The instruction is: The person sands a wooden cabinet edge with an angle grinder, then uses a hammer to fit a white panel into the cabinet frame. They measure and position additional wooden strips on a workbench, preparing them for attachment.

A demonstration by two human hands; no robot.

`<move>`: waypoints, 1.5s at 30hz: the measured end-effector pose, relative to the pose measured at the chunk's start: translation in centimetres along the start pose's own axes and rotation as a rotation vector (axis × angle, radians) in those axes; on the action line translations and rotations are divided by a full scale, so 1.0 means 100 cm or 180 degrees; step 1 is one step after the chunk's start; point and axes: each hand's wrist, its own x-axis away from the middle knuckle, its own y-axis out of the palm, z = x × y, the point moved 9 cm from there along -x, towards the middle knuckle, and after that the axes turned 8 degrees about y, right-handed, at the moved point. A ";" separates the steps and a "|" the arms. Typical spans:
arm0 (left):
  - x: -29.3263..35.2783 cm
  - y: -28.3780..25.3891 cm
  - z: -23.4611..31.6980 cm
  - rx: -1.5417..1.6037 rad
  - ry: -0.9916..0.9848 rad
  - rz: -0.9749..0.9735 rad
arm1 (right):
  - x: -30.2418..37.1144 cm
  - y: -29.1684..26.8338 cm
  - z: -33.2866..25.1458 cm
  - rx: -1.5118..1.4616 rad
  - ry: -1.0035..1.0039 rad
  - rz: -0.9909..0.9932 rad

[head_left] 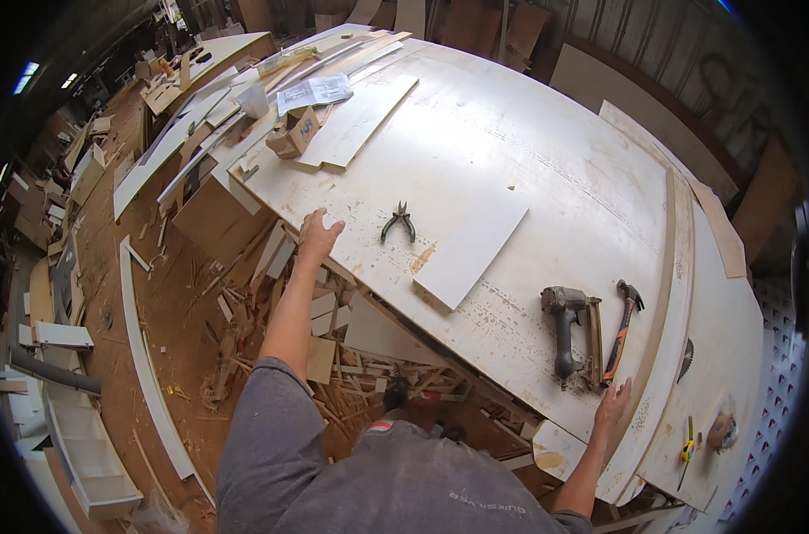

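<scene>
Orange-and-black hammer [620,334] just beyond right hand [612,407], grip unclear, left hand [316,238] spread wide on edge of white tabletop [556,169]

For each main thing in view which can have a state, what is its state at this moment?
Left hand: open, at the table edge
Right hand: by the claw hammer's handle end; contact unclear
Claw hammer: lying down
Nail gun: lying on its side
Pliers: handles spread
White board: lying flat
Paper sheet: unfolded
Cardboard box: open or closed, unclear
</scene>
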 end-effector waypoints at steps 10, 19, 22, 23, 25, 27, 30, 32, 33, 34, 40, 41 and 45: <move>-0.211 0.080 -0.049 -0.0889 -0.0285 -0.0542 | 0.078 -0.004 -0.013 0.0340 0.0440 0.0590; -0.229 0.120 -0.080 -0.1516 -0.0062 -0.0304 | 0.097 -0.033 -0.031 0.0822 0.0499 0.0595; -0.228 0.112 -0.080 -0.1632 0.0099 -0.0253 | 0.098 -0.014 -0.058 0.0624 0.0561 0.0606; -0.227 0.114 -0.074 -0.1628 0.0179 -0.0256 | 0.099 -0.015 -0.056 0.0622 0.0533 0.0628; -0.225 0.111 -0.063 -0.1665 0.0246 -0.0299 | 0.100 -0.013 -0.053 0.0570 0.0503 0.0641; -0.221 0.112 -0.045 -0.1621 0.0364 -0.0203 | 0.104 -0.015 -0.053 0.0455 0.0525 0.0713; -0.213 0.124 -0.020 -0.1521 0.0336 -0.0420 | 0.110 -0.025 -0.065 0.0227 0.0468 0.0825; -0.205 0.112 -0.014 -0.1174 0.0200 -0.0380 | 0.102 -0.023 -0.079 0.0152 0.0623 0.0764; -0.199 0.115 -0.010 -0.0875 -0.0033 -0.0461 | 0.103 -0.030 -0.095 0.0255 0.0482 0.0848; -0.192 0.115 0.001 -0.0460 -0.0056 -0.0548 | 0.107 -0.039 -0.090 0.0192 0.0487 0.0857; -0.060 0.133 0.070 0.4456 -0.1090 -0.1050 | 0.137 -0.068 -0.082 -0.0252 0.0714 0.1055; -0.031 0.132 0.084 0.4436 -0.0916 -0.1016 | 0.141 -0.067 -0.086 -0.0374 0.0700 0.1033; 0.088 0.126 0.141 0.4362 -0.0955 -0.1180 | 0.138 -0.037 -0.093 -0.1356 0.0840 0.0404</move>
